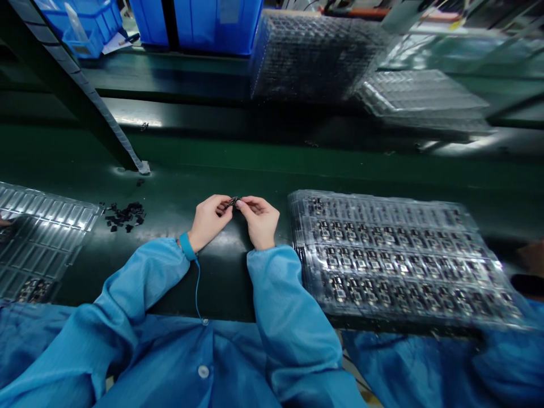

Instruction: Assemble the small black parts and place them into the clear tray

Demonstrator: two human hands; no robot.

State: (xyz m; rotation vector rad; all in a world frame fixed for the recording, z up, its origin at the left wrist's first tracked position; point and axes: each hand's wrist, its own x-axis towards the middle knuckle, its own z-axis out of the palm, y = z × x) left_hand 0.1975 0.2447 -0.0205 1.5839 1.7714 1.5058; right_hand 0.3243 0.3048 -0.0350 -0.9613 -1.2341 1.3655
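My left hand (211, 220) and my right hand (259, 220) meet over the green work surface (178, 195), fingertips pinched on one small dark part (233, 202) between them. The fingers cover much of that part. Right of my hands lies a stack of clear plastic trays (382, 221) whose compartments hold rows of small black and metallic parts (386, 260). On the left, a loose pile of small black pieces (125, 216) rests on the surface. A blue wrist strap with a thin cord is around my left wrist.
Another clear tray (46, 226) lies at the far left, near a person's fingers. Blue bins (198, 25) and tall stacked clear trays (314, 54) stand at the back. A slanted dark post (80, 90) rises at upper left. Another person's blue sleeve shows at lower right.
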